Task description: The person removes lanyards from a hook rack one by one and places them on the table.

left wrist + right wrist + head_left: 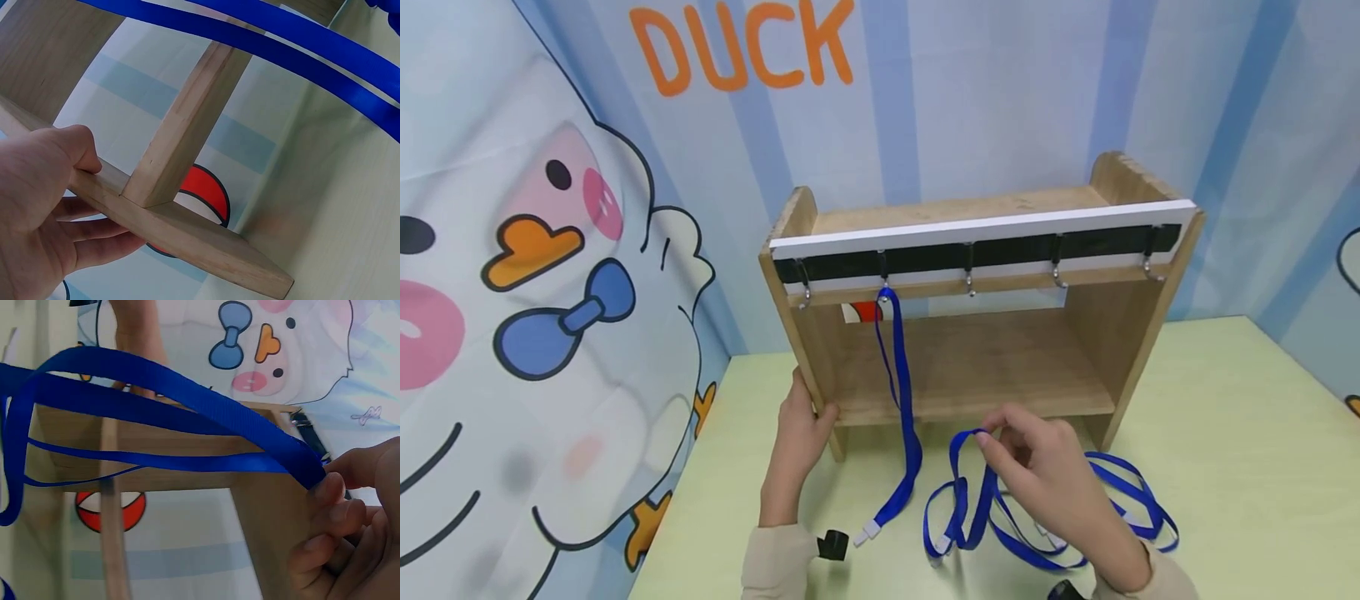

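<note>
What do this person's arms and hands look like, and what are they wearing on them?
The left hand and right hand are human and ungloved. Plain beige sleeves end near the wrists. A small black piece juts out beside each cuff.

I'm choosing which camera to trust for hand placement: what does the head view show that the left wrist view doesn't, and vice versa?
Only the head view shows the orange DUCK lettering, the row of metal hooks and the right hand.

Only the left wrist view shows three of the left hand's fingers together on the outer side of the side panel.

Both show the left hand gripping that panel, the lower shelf, blue strap and a red patch of the backdrop.
</note>
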A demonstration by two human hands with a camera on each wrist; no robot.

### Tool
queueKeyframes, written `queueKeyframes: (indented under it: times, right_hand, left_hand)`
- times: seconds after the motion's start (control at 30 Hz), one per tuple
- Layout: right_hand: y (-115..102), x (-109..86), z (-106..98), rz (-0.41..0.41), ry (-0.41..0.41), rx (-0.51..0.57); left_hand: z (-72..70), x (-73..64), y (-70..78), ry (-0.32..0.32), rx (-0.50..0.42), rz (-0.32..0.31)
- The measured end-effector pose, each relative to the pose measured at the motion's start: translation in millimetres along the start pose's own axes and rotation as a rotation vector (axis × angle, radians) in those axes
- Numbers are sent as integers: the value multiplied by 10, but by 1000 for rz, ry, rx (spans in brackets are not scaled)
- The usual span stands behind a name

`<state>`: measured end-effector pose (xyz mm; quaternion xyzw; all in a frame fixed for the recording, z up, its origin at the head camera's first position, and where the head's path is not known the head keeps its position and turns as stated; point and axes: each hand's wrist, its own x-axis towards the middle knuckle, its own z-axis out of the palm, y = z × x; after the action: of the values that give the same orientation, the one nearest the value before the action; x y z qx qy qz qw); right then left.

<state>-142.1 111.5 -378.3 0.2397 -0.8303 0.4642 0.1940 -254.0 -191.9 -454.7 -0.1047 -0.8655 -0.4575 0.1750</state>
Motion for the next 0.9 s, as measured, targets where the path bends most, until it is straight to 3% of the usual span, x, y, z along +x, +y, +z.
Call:
queueKeyframes:
  times: [0.1, 0.23, 0.37, 0.9]
  right_hand:
    - [101, -5, 65, 65, -39, 26]
    - [236, 5, 154, 213, -114, 49]
    - [372, 26, 246, 316, -161, 10]
    - [701, -34, 467, 400, -186, -95]
  left_hand:
    - [-8, -1, 6, 1, -8, 0]
    - [-16, 7, 20, 0, -17, -5]
    - [-18, 11, 27, 2, -15, -12]
    - [-8, -5, 27, -2, -18, -20]
